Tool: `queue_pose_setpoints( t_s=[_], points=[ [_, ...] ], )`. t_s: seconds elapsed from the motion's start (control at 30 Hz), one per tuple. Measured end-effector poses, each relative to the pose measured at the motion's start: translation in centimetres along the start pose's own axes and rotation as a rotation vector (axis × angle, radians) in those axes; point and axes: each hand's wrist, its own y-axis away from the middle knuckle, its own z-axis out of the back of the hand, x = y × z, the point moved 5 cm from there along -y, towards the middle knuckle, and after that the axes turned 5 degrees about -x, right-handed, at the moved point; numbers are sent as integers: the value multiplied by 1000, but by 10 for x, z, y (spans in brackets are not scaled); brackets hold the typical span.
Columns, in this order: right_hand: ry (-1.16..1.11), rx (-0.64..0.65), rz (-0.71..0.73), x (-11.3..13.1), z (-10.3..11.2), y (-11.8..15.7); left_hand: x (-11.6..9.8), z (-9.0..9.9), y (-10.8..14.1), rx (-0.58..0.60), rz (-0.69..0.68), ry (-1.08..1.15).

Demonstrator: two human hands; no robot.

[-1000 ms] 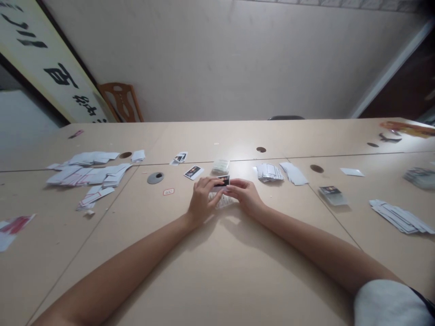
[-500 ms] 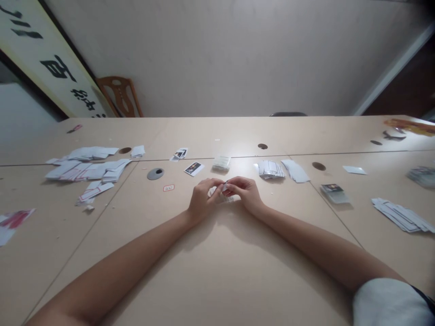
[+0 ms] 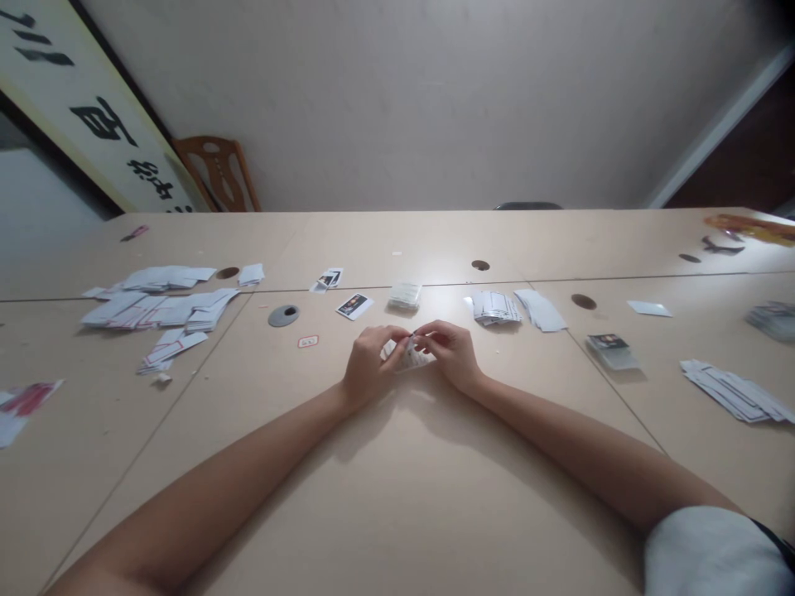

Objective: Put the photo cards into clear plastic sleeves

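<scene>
My left hand [image 3: 368, 362] and my right hand [image 3: 456, 356] meet over the middle of the table, their fingertips almost touching. Both are closed in a pinch on a small whitish piece [image 3: 411, 341] with a dark spot at its top; its kind is too small to tell. Under the fingers lies a pale, see-through sheet [image 3: 415, 359] with faint marks, partly hidden by the hands. Just beyond them sits a stack of clear plastic sleeves [image 3: 404, 296]. A dark printed card [image 3: 354, 306] lies to its left, and a small red-framed label [image 3: 308, 341] is nearer.
White paper slips [image 3: 158, 310] are heaped at the left. On the right are a stack of white cards [image 3: 495, 307], fanned white cards [image 3: 540, 311], a sleeve stack with a dark card [image 3: 612, 352] and spread cards [image 3: 736, 391]. Cable holes [image 3: 583, 301] pierce the table [image 3: 397, 497].
The fingers have shifted very slightly around the small piece, and more of the pale sheet beneath shows. Everything else on the table stays put.
</scene>
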Motion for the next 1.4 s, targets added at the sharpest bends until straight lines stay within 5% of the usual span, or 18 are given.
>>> queue_pose_setpoints(
  t_s=[0.27, 0.83, 1.4],
  points=[
    [79, 29, 137, 5, -1, 0, -3, 1, 1, -20, -58, -41],
    [67, 82, 150, 2, -5, 2, -8, 5, 1, -75, -79, -215],
    [27, 84, -7, -5, -5, 0, -1, 11, -3, -144, 4, -203]
  ],
)
